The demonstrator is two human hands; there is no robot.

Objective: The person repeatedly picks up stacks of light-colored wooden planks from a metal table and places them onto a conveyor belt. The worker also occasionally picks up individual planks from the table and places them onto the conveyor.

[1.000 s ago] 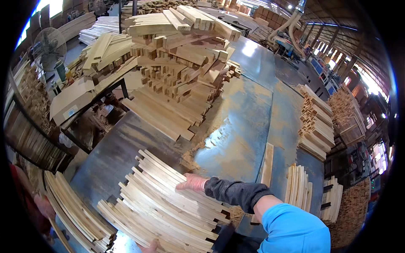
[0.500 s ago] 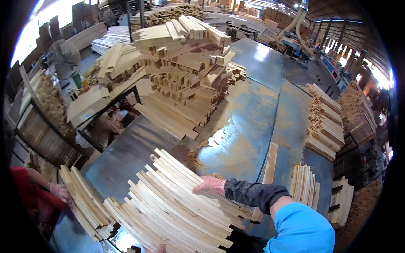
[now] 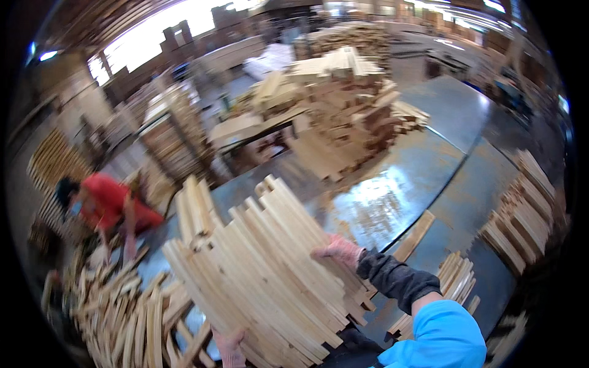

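Observation:
A wide row of pale wooden slats (image 3: 270, 270) lies side by side in front of me, their far ends uneven. My right hand (image 3: 338, 250), in a pink glove under a dark sleeve guard, presses against the row's right side with its fingers closed on the edge. At the row's near left side, my left hand (image 3: 229, 348), also gloved in pink, grips the outer slats; part of it is cut off by the lower frame edge. Whether the row is raised off the metal table (image 3: 386, 196) cannot be made out. A smaller bundle of slats (image 3: 196, 208) touches its far left corner.
At the left a person in red (image 3: 110, 199) bends over a heap of loose wood strips (image 3: 138, 313). A tall stack of boards (image 3: 350, 116) stands at the far side. Right of me are a single board (image 3: 414, 236), a slat bundle (image 3: 457, 279) and stacked pieces (image 3: 521, 214).
My view has swung left, bringing the person in red and the loose heap into sight. Both hands stay on the row of slats, and more of my left hand shows.

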